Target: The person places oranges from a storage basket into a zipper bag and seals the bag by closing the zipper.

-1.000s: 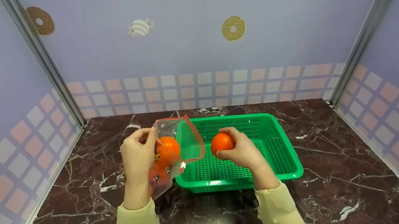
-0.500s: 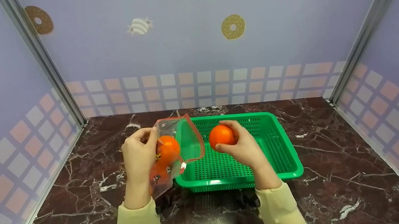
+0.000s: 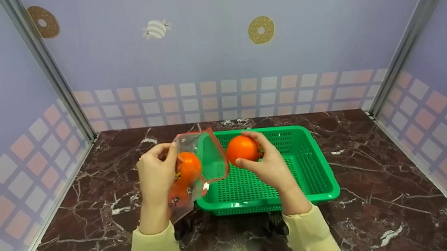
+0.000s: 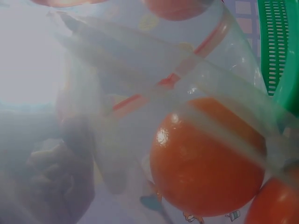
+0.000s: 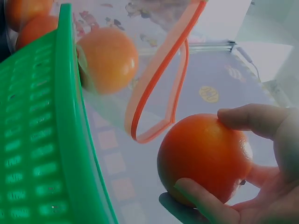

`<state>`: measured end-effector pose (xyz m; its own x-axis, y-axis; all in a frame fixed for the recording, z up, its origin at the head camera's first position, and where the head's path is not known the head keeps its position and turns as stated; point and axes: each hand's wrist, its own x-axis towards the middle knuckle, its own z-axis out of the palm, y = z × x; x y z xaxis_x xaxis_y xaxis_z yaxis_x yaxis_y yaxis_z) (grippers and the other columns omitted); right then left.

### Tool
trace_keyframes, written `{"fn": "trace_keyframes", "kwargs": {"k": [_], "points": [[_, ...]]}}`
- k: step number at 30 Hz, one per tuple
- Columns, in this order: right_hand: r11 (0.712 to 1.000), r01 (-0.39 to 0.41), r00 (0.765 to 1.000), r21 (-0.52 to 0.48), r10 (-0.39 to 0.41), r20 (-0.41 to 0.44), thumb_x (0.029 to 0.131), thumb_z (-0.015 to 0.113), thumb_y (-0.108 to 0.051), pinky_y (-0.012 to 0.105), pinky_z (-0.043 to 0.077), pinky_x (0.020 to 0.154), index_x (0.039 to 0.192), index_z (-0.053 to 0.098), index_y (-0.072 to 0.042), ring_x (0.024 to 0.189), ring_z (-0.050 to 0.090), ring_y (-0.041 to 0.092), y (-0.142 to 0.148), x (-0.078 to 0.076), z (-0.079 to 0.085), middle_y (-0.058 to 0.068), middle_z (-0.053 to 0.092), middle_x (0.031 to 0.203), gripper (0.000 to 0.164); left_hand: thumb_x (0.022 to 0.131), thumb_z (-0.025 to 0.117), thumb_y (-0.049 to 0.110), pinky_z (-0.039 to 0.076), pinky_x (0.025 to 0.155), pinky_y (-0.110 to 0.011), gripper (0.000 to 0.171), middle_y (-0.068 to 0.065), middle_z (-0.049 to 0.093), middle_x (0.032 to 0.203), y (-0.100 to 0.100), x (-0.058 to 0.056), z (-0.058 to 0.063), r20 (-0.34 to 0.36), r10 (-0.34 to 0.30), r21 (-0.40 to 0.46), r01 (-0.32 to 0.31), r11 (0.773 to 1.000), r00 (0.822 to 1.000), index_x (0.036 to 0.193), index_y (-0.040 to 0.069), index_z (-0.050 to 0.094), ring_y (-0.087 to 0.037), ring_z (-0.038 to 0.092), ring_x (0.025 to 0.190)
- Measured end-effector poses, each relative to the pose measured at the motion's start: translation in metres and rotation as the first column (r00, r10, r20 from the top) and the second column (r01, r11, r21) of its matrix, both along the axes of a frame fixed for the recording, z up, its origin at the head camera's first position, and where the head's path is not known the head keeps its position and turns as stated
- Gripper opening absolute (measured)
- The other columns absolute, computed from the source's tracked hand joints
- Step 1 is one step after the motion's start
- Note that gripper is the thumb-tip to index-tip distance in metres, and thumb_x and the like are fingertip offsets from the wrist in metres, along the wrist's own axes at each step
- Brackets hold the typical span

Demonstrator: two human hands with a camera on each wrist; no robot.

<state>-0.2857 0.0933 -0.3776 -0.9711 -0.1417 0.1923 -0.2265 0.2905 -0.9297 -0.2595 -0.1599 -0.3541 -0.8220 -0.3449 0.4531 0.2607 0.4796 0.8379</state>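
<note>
My left hand (image 3: pixel 156 174) pinches the side of a clear zip bag (image 3: pixel 191 139) with a red-edged mouth, which gapes to the right. Several oranges (image 4: pixel 208 156) lie inside the bag, seen through its printed film. Over the green basket (image 3: pixel 324 167), my right hand (image 3: pixel 271 168) grips another orange (image 3: pixel 242 150) between thumb and fingers. That fruit sits close to the bag's red rim (image 5: pixel 154 84), just outside the opening. In the left wrist view, blurred film covers much of the scene.
The perforated basket stands on a dark marbled table (image 3: pixel 380 192), with the bag overlapping its left end. Lilac walls (image 3: pixel 215 51) with printed sweets and a tile pattern enclose the table at the back and both sides.
My right hand has lifted its orange up from lower in the basket and moved it left towards the bag's mouth. The left hand and the bag have stayed nearly still.
</note>
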Motion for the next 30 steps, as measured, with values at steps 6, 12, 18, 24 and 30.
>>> {"fn": "trace_keyframes", "kwargs": {"k": [6, 12, 18, 24, 30], "points": [[0.999, -0.034, 0.999, -0.018, 0.034, -0.016, 0.087, 0.083, -0.018, 0.045, 0.058, 0.087, 0.146, 0.054, -0.031, 0.115, 0.064, 0.034, -0.008, 0.003, 0.005, 0.010, 0.052, 0.148, 0.067, 0.100, 0.067, 0.021, 0.043, 0.047, -0.018, 0.024, -0.007, 0.070, 0.065, 0.000, -0.001, 0.000, 0.013, 0.006, -0.008, -0.006, 1.000, 1.000, 0.093, 0.002, 0.079, -0.003, 0.057, 0.047], [0.997, -0.073, 0.997, -0.009, 0.072, -0.042, 0.088, 0.082, -0.017, 0.047, 0.058, 0.089, 0.146, 0.054, -0.029, 0.118, 0.062, 0.034, -0.018, 0.001, 0.012, 0.009, 0.053, 0.148, 0.065, 0.100, 0.067, 0.020, 0.043, 0.050, -0.018, 0.024, -0.006, 0.070, 0.064, 0.000, -0.002, -0.001, 0.006, 0.008, -0.023, -0.008, 1.000, 1.000, 0.093, 0.001, 0.079, -0.001, 0.056, 0.047], [0.994, -0.100, 0.994, 0.043, 0.101, -0.031, 0.088, 0.082, -0.021, 0.048, 0.057, 0.091, 0.144, 0.054, -0.034, 0.117, 0.061, 0.031, -0.030, -0.002, 0.017, 0.006, 0.054, 0.148, 0.065, 0.100, 0.067, 0.020, 0.044, 0.049, -0.018, 0.023, -0.006, 0.070, 0.064, 0.001, -0.002, 0.000, 0.010, 0.006, -0.019, -0.005, 1.000, 1.000, 0.093, 0.002, 0.079, -0.004, 0.057, 0.048], [0.983, -0.163, 0.986, 0.085, 0.165, -0.009, 0.089, 0.081, -0.023, 0.047, 0.058, 0.091, 0.146, 0.052, -0.035, 0.116, 0.062, 0.031, -0.042, -0.004, 0.019, 0.005, 0.054, 0.147, 0.065, 0.100, 0.067, 0.019, 0.045, 0.047, -0.017, 0.022, -0.007, 0.070, 0.064, 0.002, -0.002, 0.000, 0.015, -0.006, -0.002, 0.006, 1.000, 1.000, 0.092, 0.003, 0.079, -0.003, 0.058, 0.047], [0.946, -0.319, 0.947, 0.061, 0.315, 0.058, 0.092, 0.078, -0.019, 0.042, 0.060, 0.091, 0.148, 0.051, -0.028, 0.115, 0.063, 0.029, -0.054, -0.006, 0.020, 0.009, 0.057, 0.142, 0.063, 0.100, 0.066, 0.021, 0.045, 0.047, -0.018, 0.024, -0.007, 0.069, 0.064, 0.001, -0.003, -0.001, 0.029, -0.008, 0.006, 0.008, 1.000, 1.000, 0.095, 0.001, 0.079, -0.004, 0.059, 0.048]]}}
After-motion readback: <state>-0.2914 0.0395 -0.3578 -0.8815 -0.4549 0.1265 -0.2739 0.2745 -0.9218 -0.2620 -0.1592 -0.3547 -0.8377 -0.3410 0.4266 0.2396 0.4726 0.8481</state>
